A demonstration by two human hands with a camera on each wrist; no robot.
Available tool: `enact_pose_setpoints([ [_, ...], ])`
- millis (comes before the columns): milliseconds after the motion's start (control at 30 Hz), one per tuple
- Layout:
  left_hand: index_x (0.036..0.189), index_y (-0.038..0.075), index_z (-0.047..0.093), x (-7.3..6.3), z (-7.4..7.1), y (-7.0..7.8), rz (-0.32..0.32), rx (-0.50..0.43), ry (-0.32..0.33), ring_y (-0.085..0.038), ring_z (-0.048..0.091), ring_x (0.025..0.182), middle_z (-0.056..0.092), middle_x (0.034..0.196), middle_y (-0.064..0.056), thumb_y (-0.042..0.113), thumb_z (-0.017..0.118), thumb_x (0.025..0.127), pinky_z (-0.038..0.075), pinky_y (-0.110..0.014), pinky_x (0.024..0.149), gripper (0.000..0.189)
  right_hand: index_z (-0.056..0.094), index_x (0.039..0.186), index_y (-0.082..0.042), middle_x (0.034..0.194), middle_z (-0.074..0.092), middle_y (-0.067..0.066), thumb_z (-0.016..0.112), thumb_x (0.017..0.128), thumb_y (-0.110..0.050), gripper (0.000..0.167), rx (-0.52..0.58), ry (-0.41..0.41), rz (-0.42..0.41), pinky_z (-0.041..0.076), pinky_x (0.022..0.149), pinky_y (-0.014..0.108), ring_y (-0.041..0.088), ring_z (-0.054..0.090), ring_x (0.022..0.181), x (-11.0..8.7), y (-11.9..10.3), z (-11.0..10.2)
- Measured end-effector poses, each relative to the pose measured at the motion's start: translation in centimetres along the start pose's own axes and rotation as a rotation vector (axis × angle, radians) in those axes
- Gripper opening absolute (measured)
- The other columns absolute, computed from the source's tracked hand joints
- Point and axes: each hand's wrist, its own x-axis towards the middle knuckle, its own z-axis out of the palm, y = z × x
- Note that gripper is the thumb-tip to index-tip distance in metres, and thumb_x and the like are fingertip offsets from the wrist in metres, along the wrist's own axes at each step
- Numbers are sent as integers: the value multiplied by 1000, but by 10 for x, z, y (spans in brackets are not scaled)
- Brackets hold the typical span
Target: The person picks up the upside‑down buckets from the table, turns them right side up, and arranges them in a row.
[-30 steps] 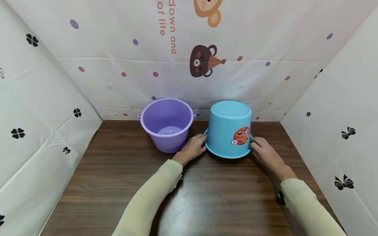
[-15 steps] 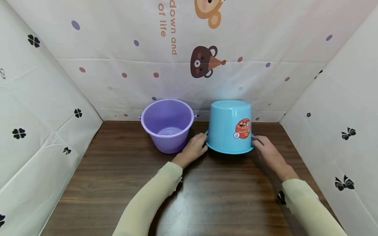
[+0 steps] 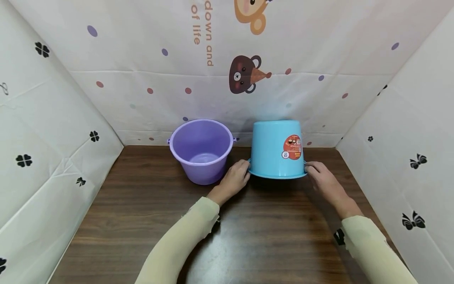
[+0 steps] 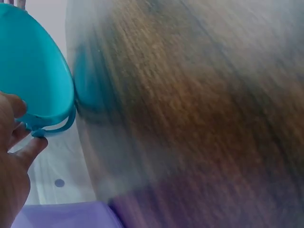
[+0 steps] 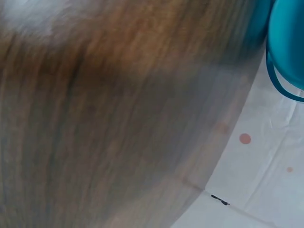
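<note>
A blue bucket (image 3: 275, 152) with a red label is bottom-up near the back wall, its near rim raised and its base tilted toward the wall. My left hand (image 3: 233, 179) grips its rim at the left. In the left wrist view, the left hand's (image 4: 12, 156) thumb and fingers pinch the blue bucket's (image 4: 33, 66) rim by the handle joint, and its hollow inside shows. My right hand (image 3: 324, 183) holds the rim at the right side. Part of the blue bucket (image 5: 289, 42) and its thin handle show in the right wrist view; the right hand is outside that frame.
An upright purple bucket (image 3: 202, 163) stands just left of the blue one, close to my left hand. Both are on a dark wood table (image 3: 255, 232). A printed white sheet forms the back wall (image 3: 142, 102), with white side walls left and right.
The blue bucket has tipped backward: its near rim has risen, its base has turned toward the wall and its label has shifted up. Both hands keep hold, moving slightly. The purple bucket stays put.
</note>
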Motion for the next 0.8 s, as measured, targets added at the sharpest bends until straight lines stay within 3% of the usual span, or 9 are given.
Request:
enact_pose_setpoints([
  [67,107,5,62,0,0,1,7,7,13,-21,66,97,65,106,-7,6,69,97,58,-33,84,12,60,117,1,123,61,16,60,96,7,23,-2,33,-20,57,92,44,28,60,113,2,0,-1],
  [100,107,5,62,0,-1,1,10,8,19,-21,66,98,66,107,-8,6,69,97,58,-33,85,12,60,114,4,123,61,21,63,91,14,26,-58,63,-90,55,95,49,35,60,115,3,1,-2],
  [300,107,5,61,-2,-6,3,34,5,39,-22,67,97,66,106,-8,6,70,97,58,-33,83,14,61,110,2,116,63,19,78,77,19,41,-97,124,-119,55,92,45,33,62,107,10,-2,-6],
  [400,108,5,62,-3,-9,4,54,-5,55,-22,67,97,66,106,-8,6,71,97,59,-32,82,14,61,111,1,116,64,19,77,81,15,37,-101,121,-103,56,92,47,34,63,107,10,-6,-8],
  [533,109,4,62,-4,-13,3,84,-9,87,-21,68,96,66,106,-8,5,71,97,59,-31,81,15,61,113,2,117,64,19,61,102,-6,13,-107,126,-92,57,92,47,33,64,107,11,-10,-12],
  [600,109,5,62,-5,-15,3,101,-8,102,-20,68,96,66,105,-8,5,71,97,59,-31,81,15,61,112,3,116,64,19,60,103,-6,13,-101,136,-91,57,91,46,33,64,106,11,-12,-14],
  [667,108,4,63,-6,-18,4,115,-5,119,-20,68,96,67,105,-8,6,70,97,59,-31,82,14,61,112,3,115,64,18,66,98,0,14,-100,143,-87,56,89,45,32,64,105,12,-15,-16],
  [800,107,5,63,-8,-24,8,126,-3,153,-21,67,99,67,107,-8,7,69,98,59,-31,84,11,61,110,4,111,64,16,77,81,16,35,-88,154,-68,55,87,43,30,65,101,13,-19,-19],
])
